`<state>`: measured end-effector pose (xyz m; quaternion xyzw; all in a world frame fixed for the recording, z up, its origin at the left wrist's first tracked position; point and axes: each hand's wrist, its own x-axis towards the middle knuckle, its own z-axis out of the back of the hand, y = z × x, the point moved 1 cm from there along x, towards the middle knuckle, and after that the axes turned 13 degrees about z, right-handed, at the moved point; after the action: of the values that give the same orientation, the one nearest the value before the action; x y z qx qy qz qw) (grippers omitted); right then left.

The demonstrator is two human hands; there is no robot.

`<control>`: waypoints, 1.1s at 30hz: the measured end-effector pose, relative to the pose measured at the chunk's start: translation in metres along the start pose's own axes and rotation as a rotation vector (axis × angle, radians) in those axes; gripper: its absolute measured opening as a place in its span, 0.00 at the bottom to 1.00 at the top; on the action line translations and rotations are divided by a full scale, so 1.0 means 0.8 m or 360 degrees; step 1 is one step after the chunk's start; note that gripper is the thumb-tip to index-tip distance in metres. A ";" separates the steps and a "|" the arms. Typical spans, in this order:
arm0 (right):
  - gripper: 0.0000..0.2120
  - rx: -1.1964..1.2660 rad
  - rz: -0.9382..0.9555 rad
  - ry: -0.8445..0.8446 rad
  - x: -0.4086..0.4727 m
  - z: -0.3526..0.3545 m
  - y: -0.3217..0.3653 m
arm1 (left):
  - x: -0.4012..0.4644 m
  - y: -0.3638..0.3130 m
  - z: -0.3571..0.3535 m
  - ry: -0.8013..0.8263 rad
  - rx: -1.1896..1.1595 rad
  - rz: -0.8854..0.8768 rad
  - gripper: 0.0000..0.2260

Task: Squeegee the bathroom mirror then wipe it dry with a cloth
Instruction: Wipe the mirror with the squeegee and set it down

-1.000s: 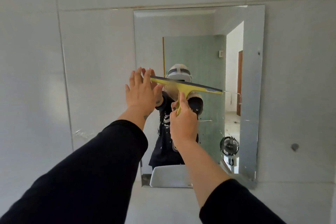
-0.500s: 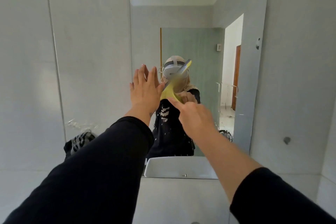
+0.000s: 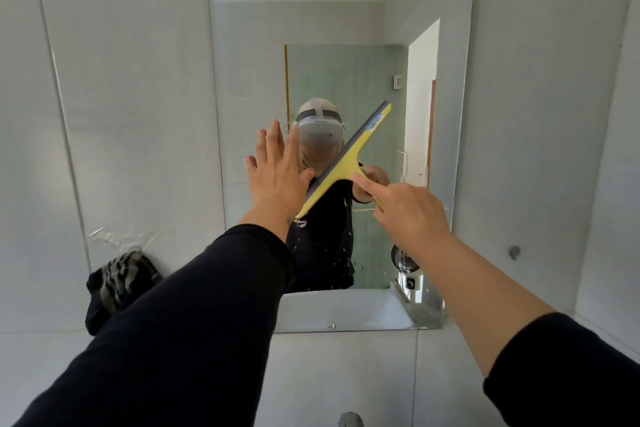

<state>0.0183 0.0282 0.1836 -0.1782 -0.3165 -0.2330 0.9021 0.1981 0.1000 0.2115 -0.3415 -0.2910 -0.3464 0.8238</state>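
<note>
Yellow plastic squeegee [image 3: 348, 159], tilted diagonally at frame centre on the rectangular wall mirror [image 3: 341, 14]; right hand [image 3: 410, 210] grip clamped on its handle, left hand [image 3: 277, 173] flat, fingers apart. Droplets remain low; striped dark cloth [image 3: 116, 282], lower left, apparently unused.

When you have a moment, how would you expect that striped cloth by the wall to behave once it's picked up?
The striped cloth sits crumpled in a slumped heap, so it is probably floppy and will drape. It looks light and unlikely to roll. Whether it is damp cannot be told.
</note>
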 end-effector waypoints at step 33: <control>0.32 0.1382 -0.0958 -0.0761 -0.050 -0.103 0.069 | 0.007 0.017 0.002 -0.0077 -0.0130 -0.0061 0.25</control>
<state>0.0603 0.0476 0.0867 0.2584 -0.6148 -0.2815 0.6900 0.2113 0.1063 0.2116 -0.3774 -0.3030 -0.3655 0.7951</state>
